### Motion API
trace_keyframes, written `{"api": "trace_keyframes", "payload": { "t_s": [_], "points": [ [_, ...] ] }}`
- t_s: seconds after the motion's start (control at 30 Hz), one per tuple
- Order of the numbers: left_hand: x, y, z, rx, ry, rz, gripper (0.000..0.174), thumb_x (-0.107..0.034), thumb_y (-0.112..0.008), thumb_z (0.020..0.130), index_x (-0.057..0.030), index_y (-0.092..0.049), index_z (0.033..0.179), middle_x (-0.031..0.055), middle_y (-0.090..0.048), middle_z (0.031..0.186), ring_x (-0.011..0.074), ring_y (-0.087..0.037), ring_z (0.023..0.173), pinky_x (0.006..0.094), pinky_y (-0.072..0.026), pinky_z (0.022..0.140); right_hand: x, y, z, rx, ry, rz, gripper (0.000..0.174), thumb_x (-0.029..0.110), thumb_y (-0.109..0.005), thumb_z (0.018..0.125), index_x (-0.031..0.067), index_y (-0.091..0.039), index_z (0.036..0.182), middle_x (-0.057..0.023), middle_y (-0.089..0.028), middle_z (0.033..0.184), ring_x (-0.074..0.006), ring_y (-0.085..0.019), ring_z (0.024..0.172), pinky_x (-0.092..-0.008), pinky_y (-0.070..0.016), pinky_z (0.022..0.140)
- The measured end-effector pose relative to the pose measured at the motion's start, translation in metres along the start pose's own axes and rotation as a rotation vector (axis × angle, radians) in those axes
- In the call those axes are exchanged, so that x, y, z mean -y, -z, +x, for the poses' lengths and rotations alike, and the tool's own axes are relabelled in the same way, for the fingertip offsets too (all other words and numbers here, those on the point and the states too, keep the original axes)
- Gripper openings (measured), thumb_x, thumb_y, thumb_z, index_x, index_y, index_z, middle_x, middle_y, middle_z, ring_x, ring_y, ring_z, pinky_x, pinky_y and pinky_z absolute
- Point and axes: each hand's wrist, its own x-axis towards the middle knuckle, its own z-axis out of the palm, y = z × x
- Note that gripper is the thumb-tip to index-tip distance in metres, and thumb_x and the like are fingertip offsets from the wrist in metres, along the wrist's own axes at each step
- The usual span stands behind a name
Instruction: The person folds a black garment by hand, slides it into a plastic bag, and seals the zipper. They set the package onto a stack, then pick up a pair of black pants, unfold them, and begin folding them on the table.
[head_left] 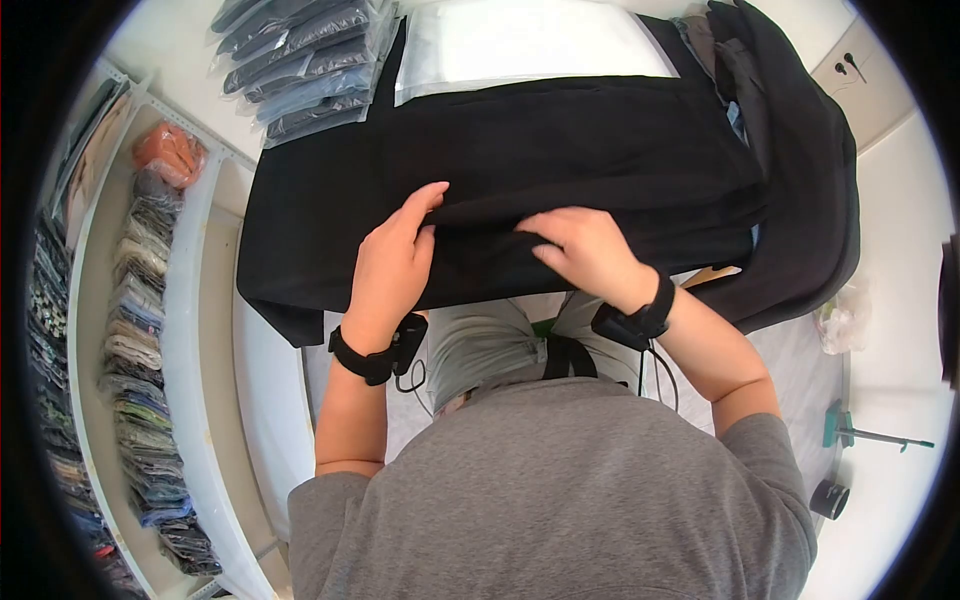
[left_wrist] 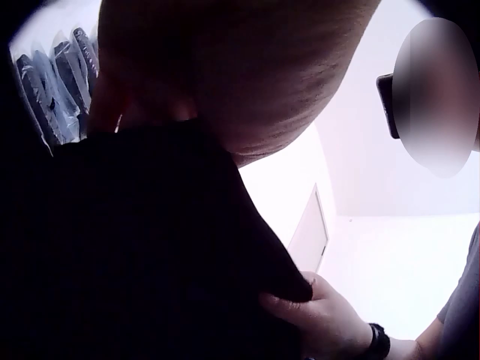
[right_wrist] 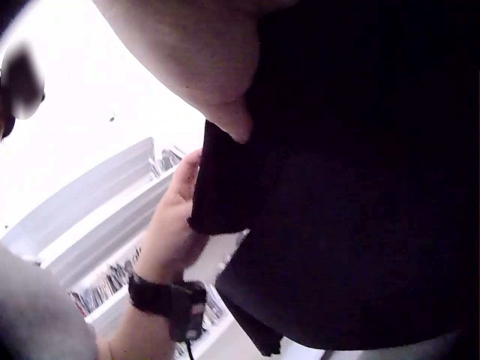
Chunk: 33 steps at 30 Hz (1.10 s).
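Note:
A black garment (head_left: 600,160) lies across the black-covered table (head_left: 275,215), its folds blending into the dark cover. At its near side my left hand (head_left: 393,262) holds the cloth, with thumb and fingers on either side of it. My right hand (head_left: 592,255) pinches the same garment further right, fingers bent toward the thumb. In the left wrist view the right hand (left_wrist: 330,319) grips a raised edge of the black garment (left_wrist: 172,247). The right wrist view has the left hand (right_wrist: 172,225) behind a hanging edge of the cloth, part of its fingers hidden.
Bagged folded clothes (head_left: 305,70) are stacked at the back left, beside clear plastic bags (head_left: 540,45). More dark clothes (head_left: 725,65) lie at the back right. Shelves (head_left: 190,300) packed with bagged garments stand on the left.

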Motion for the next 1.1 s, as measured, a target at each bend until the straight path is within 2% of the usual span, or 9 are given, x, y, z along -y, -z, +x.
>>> {"api": "trace_keyframes", "payload": {
  "t_s": [0.13, 0.27, 0.37, 0.5, 0.67, 0.8, 0.87, 0.97, 1.1],
  "points": [
    [-0.002, 0.013, 0.001, 0.094, -0.172, 0.133, 0.030, 0.010, -0.047, 0.080, -0.0045, -0.064, 0.099, 0.0130, -0.063, 0.114, 0.0331, -0.060, 0.104, 0.0338, -0.0468, 0.089, -0.005, 0.017, 0.014, 0.102, -0.104, 0.095, 0.019, 0.010, -0.065, 0.077, 0.0015, -0.064, 0.094, -0.0162, -0.065, 0.087, -0.0340, -0.062, 0.082, -0.0376, -0.0500, 0.072],
    [0.002, 0.021, -0.001, 0.209, -0.206, 0.314, 0.012, -0.003, -0.055, 0.080, -0.0013, -0.065, 0.086, 0.0112, -0.062, 0.116, 0.0315, -0.061, 0.101, 0.0347, -0.0483, 0.086, -0.008, 0.031, 0.018, 0.184, -0.145, 0.195, 0.018, 0.013, -0.065, 0.081, -0.0013, -0.063, 0.093, -0.0178, -0.064, 0.084, -0.0348, -0.062, 0.079, -0.0350, -0.0492, 0.070],
    [-0.005, 0.032, -0.003, 0.223, -0.199, 0.447, 0.017, -0.017, -0.062, 0.080, -0.0002, -0.065, 0.081, 0.0103, -0.063, 0.114, 0.0302, -0.062, 0.096, 0.0341, -0.0495, 0.081, -0.013, 0.038, 0.014, 0.187, -0.171, 0.234, 0.019, 0.015, -0.065, 0.083, -0.0024, -0.064, 0.090, -0.0175, -0.064, 0.081, -0.0346, -0.062, 0.076, -0.0335, -0.0490, 0.069],
    [0.008, 0.030, -0.001, 0.163, -0.202, 0.530, 0.027, -0.026, -0.065, 0.080, 0.0010, -0.063, 0.074, 0.0102, -0.065, 0.108, 0.0284, -0.063, 0.091, 0.0340, -0.0503, 0.076, -0.026, 0.035, 0.006, 0.125, -0.244, 0.122, 0.024, 0.021, -0.064, 0.084, -0.0031, -0.064, 0.083, -0.0175, -0.063, 0.076, -0.0353, -0.061, 0.072, -0.0364, -0.0481, 0.064],
    [0.010, 0.010, 0.001, 0.063, -0.147, 0.523, 0.023, -0.018, -0.063, 0.079, 0.0018, -0.059, 0.069, 0.0107, -0.065, 0.103, 0.0286, -0.062, 0.091, 0.0347, -0.0497, 0.076, -0.027, 0.024, -0.002, 0.056, -0.246, -0.365, 0.030, 0.029, -0.064, 0.082, 0.0019, -0.063, 0.070, -0.0153, -0.061, 0.069, -0.0336, -0.060, 0.071, -0.0416, -0.0454, 0.068],
    [0.009, 0.004, 0.003, 0.064, -0.058, 0.435, 0.011, -0.009, -0.062, 0.073, 0.0011, -0.059, 0.078, 0.0113, -0.062, 0.093, 0.0292, -0.059, 0.090, 0.0352, -0.0469, 0.078, -0.019, 0.023, -0.002, 0.083, -0.342, -0.523, 0.029, 0.031, -0.066, 0.079, 0.0052, -0.062, 0.066, -0.0135, -0.060, 0.067, -0.0310, -0.060, 0.071, -0.0407, -0.0441, 0.069],
    [0.012, 0.002, 0.004, 0.081, -0.017, 0.376, 0.013, -0.007, -0.062, 0.072, 0.0007, -0.059, 0.082, 0.0117, -0.060, 0.090, 0.0293, -0.058, 0.089, 0.0353, -0.0458, 0.079, -0.014, 0.016, -0.002, -0.039, -0.338, -0.632, 0.022, 0.028, -0.066, 0.078, 0.0077, -0.064, 0.069, -0.0091, -0.062, 0.069, -0.0274, -0.059, 0.073, -0.0392, -0.0429, 0.067],
    [0.019, -0.003, 0.004, 0.030, -0.134, 0.288, 0.018, -0.004, -0.063, 0.070, -0.0002, -0.058, 0.088, 0.0119, -0.059, 0.088, 0.0297, -0.058, 0.089, 0.0352, -0.0450, 0.080, 0.000, -0.009, 0.004, -0.294, -0.123, -0.436, 0.015, 0.014, -0.065, 0.069, 0.0080, -0.060, 0.082, -0.0082, -0.058, 0.080, -0.0252, -0.055, 0.078, -0.0383, -0.0416, 0.066],
    [0.019, -0.005, 0.004, 0.024, -0.120, 0.249, 0.018, -0.004, -0.064, 0.070, 0.0005, -0.059, 0.088, 0.0120, -0.059, 0.090, 0.0308, -0.058, 0.089, 0.0355, -0.0450, 0.080, 0.024, -0.042, 0.003, -0.296, 0.310, -0.012, 0.029, 0.003, -0.060, 0.073, 0.0030, -0.062, 0.101, -0.0073, -0.060, 0.095, -0.0246, -0.057, 0.086, -0.0369, -0.0448, 0.077]
  ]
}}
